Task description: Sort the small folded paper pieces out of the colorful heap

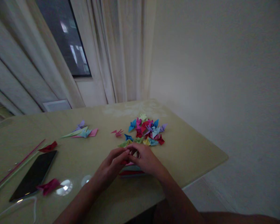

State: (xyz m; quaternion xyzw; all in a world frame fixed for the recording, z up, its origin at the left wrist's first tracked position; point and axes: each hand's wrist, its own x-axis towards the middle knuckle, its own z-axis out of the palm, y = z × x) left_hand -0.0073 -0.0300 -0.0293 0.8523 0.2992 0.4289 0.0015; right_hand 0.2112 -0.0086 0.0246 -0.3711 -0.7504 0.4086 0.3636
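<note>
My left hand [112,165] and my right hand [144,159] meet over the table, fingers pinched together on a small pink-red piece of folded paper [125,162]. Under my hands lies a flat stack of coloured paper sheets [133,171]. Just beyond my fingers sits a pile of several folded origami pieces [147,130] in blue, pink, red, yellow and purple. A single small pink folded piece [118,133] lies to the left of the pile.
A black phone [34,175] lies at the left with a red folded piece [48,186] beside it and another [48,147] above. Long folded shapes [81,132] sit mid-left. Thin sticks [18,165] and a white cable [25,207] lie far left. The table's edge [200,177] runs on the right.
</note>
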